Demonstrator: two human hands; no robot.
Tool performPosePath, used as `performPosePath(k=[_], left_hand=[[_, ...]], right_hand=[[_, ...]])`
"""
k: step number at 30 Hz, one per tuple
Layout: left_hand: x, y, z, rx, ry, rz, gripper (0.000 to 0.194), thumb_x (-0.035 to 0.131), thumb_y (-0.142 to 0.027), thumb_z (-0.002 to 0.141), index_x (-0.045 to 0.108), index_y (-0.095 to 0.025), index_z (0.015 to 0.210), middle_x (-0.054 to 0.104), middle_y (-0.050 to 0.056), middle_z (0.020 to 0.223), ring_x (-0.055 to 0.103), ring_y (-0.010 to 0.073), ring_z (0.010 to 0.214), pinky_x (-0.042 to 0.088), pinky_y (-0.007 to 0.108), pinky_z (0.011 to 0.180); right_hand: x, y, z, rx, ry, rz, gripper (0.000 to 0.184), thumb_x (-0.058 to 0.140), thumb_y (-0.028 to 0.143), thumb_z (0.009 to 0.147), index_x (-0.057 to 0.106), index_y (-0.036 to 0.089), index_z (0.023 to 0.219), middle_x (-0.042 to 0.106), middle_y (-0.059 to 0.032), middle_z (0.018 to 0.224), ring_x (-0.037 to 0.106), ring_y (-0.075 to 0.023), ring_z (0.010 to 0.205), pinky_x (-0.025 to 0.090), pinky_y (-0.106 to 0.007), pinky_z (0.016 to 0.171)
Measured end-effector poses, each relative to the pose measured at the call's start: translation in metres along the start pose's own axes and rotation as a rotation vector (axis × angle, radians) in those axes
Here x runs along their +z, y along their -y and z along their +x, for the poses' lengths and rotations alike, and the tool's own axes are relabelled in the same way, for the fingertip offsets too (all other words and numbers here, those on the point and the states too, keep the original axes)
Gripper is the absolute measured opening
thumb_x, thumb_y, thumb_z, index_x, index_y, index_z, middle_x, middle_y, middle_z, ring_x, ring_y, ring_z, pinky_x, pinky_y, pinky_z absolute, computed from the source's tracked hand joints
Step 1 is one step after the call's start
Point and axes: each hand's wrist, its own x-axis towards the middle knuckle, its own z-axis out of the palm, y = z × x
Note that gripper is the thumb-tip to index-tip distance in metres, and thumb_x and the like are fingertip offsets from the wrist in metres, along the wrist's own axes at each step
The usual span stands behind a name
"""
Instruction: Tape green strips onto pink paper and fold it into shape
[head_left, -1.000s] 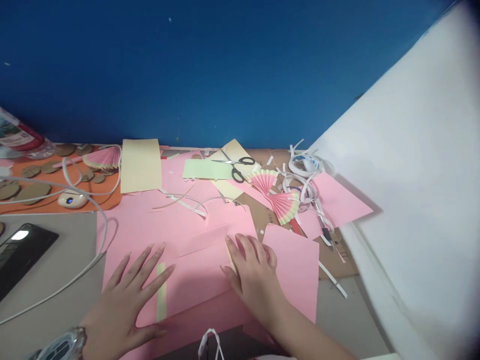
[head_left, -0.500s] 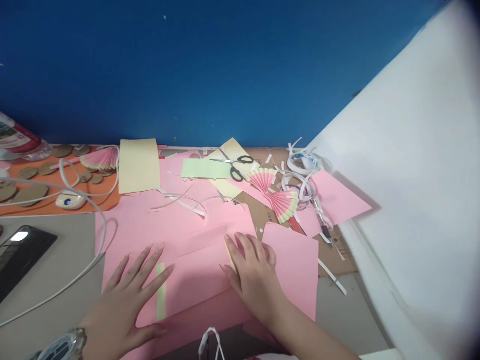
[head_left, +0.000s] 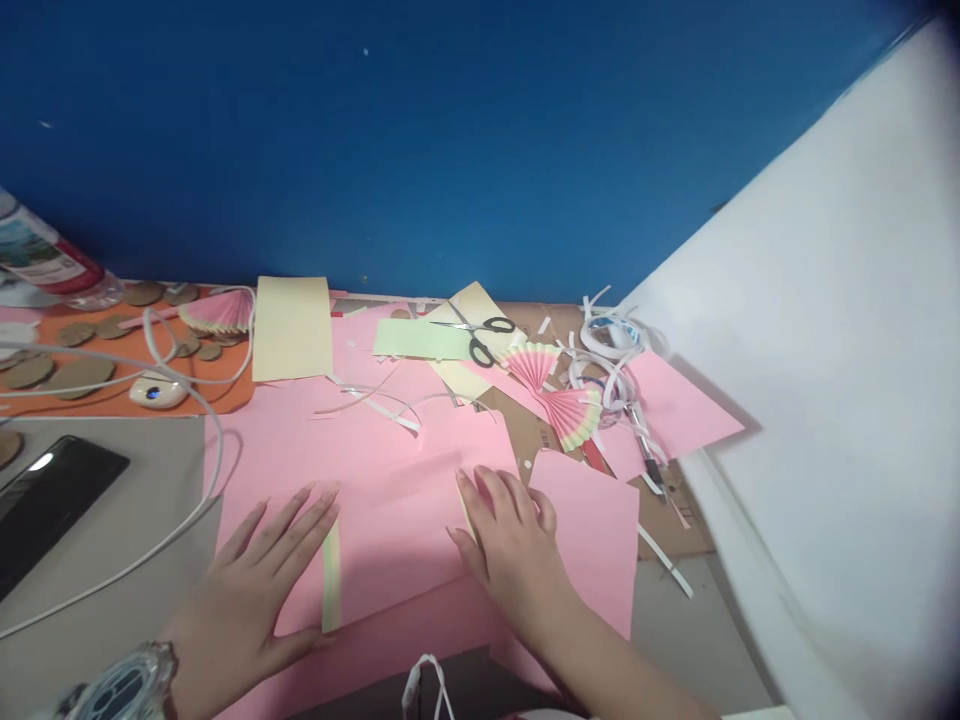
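Observation:
My left hand (head_left: 262,580), a watch on its wrist, lies flat and open on a pink paper sheet (head_left: 397,540). Its index fingertip and thumb tip are beside a narrow yellow-green strip (head_left: 331,580) that runs along the sheet. On the sheet's right side rests my right hand (head_left: 514,545), palm down with the fingers stretched out. A thin pale yellow edge (head_left: 466,508) shows by its fingertips; the rest of it is hidden under the hand. Another pink sheet (head_left: 592,530) lies to the right of this hand.
Scissors (head_left: 480,342) lie on green paper (head_left: 412,340), beside pleated pink paper fans (head_left: 574,410). White strips, a tape roll (head_left: 611,335) and a craft knife (head_left: 649,455) are farther right. At left are a phone (head_left: 56,510), a cable and a bottle (head_left: 52,255). A blue wall (head_left: 450,150) stands behind.
My left index finger has moved in towards the other fingers, up from the strip. The right hand stays in place on the paper. The camera view has shifted slightly.

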Motion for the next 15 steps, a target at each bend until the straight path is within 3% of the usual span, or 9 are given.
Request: performPosePath(k=[8,15], left_hand=[[0.0027,0.0032,-0.0026,-0.005,0.019,-0.002,0.1,0.05,-0.069,0.068,0.01,-0.018,0.145,0.03,0.012,0.146,0.026,0.0302,0.134,0.011,0.049,0.109],[0.0041,0.004,-0.0033,0.024,0.001,-0.014,0.091,0.052,-0.071,0.066,0.028,-0.024,0.14,0.026,0.011,0.148,0.024,0.0325,0.134,0.011,0.051,0.108]], right_hand=[[0.0002,0.0022,-0.0002,-0.007,-0.027,-0.053,0.044,0.046,0.039,0.088,0.048,0.022,0.128,0.055,-0.0075,0.126,0.042,-0.0251,0.114,0.025,-0.044,0.092],[0.0005,0.0022,-0.0006,-0.002,-0.034,-0.049,0.043,0.045,0.039,0.088,0.049,0.022,0.127,0.056,-0.0075,0.125,0.043,-0.025,0.112,0.025,-0.044,0.091]])
